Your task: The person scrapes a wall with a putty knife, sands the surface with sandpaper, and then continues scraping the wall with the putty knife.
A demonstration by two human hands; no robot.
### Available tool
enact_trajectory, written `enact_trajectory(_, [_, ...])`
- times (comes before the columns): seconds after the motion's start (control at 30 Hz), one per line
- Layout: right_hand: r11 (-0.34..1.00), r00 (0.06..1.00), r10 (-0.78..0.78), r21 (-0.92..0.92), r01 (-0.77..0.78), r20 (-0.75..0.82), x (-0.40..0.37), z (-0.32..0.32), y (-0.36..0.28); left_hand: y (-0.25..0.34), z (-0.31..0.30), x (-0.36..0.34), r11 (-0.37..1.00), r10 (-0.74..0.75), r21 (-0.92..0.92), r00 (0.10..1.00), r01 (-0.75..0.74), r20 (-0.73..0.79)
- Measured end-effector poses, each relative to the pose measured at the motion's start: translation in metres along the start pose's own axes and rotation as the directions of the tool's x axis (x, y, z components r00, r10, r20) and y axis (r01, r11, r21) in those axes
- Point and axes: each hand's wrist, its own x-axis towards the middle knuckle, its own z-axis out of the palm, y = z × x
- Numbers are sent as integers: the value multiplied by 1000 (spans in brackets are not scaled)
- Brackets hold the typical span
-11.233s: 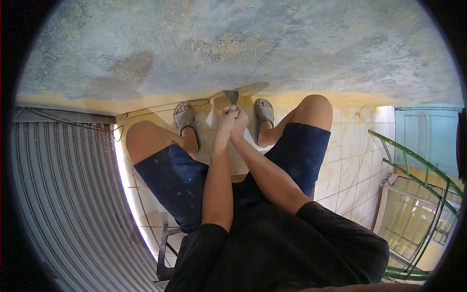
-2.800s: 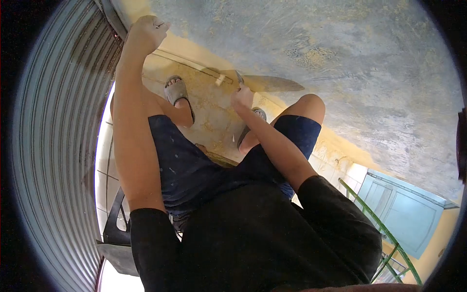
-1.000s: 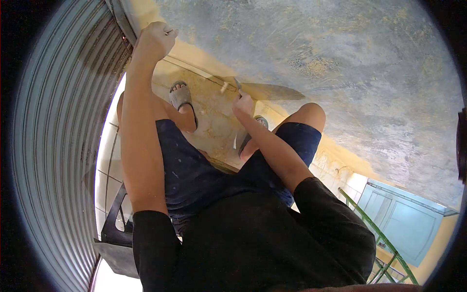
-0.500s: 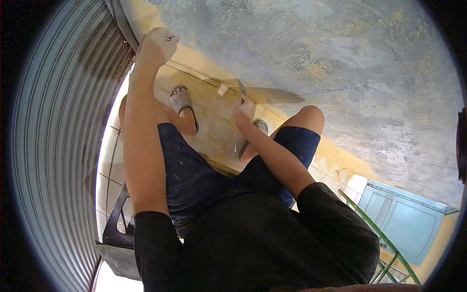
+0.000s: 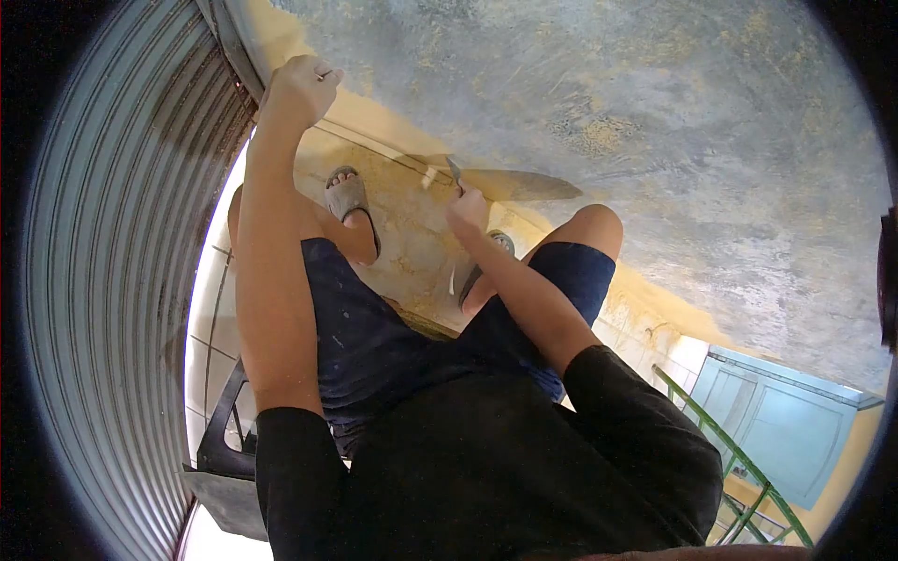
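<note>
My left hand [image 5: 301,92] is raised at the upper left, closed in a fist near the lower corner of the wall. A small bit of something thin shows at its fingers, but I cannot make out what it is. In front of my right knee, my right hand [image 5: 467,213] is closed round the handle of what looks like a putty knife. The narrow metal blade of the putty knife [image 5: 455,170] points up and away from the fist, close to the foot of the wall. Its handle is mostly hidden in my fingers.
A patchy grey and yellow wall [image 5: 673,159] fills the upper right. Ribbed metal shutter [image 5: 112,280] runs down the left. My sandalled feet rest on a stained floor [image 5: 407,220]. A black stool-like frame [image 5: 223,439], green railing [image 5: 739,453] and blue cabinet [image 5: 795,430] stand lower down.
The blade in my right hand has tilted to the left, with its flat side now catching more light. My left hand has barely shifted.
</note>
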Motion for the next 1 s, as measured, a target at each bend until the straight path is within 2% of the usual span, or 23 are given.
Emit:
enact_trajectory(0.1, [999,998,7,38,-10,59,1,11,19,-3,8,-4,1000,31,4,999,-31,23])
enact_trajectory(0.17, [999,998,-13,40,15,-62,-11,-1,0,-1,6,3,999,41,1,999,-41,29])
enact_trajectory(0.2, [999,998,-15,38,17,-64,-13,-5,-5,0,5,2,999,36,24,999,-37,21])
enact_trajectory(0.27, [995,997,72,64,-71,-22,-14,-10,-16,-2,2,3,999,27,47,1000,-28,9])
enact_trajectory(0.3, [996,997,73,61,-72,-19,-11,-5,-11,-1,-1,3,1000,6,-20,1000,-5,24])
enact_trajectory(0.37, [990,999,-42,132,45,-21,-2,10,6,-3,-2,0,996,-14,-89,999,18,47])
enact_trajectory(0.43, [992,1000,-17,124,18,-7,-7,0,4,-4,0,-2,995,98,-33,995,-98,-24])
enact_trajectory(0.47, [992,1000,-8,128,7,5,-4,-5,-1,-3,-1,-1,994,103,-36,994,-104,-29])
enact_trajectory(0.53, [990,999,35,135,-36,10,-10,-19,-15,-5,-1,-2,998,-42,-48,997,45,62])
enact_trajectory(0.6, [988,997,73,138,-75,21,-8,-21,-21,-14,1,0,997,-19,-68,1000,21,24])
enact_trajectory(0.67, [991,996,-70,107,76,-60,-3,-6,-9,-18,0,0,997,-2,-82,1000,1,-9])
enact_trajectory(0.7, [992,996,-69,104,75,-54,2,-1,-5,-15,-3,-1,998,-15,-67,1000,15,-2])
enact_trajectory(0.77, [995,996,-46,91,39,73,8,4,4,-14,-1,-6,998,-25,-51,1000,25,19])
enact_trajectory(0.87, [994,1000,10,105,-7,-22,-3,-8,-6,-14,-1,-2,997,53,-53,998,-54,-26])
enact_trajectory(0.93, [996,999,-18,83,20,-33,-5,-10,-8,-6,-6,-3,992,-88,-84,994,93,66])
enact_trajectory(1.0, [997,998,-46,62,48,-37,0,-5,-7,-1,-10,0,993,-82,-76,995,87,61])
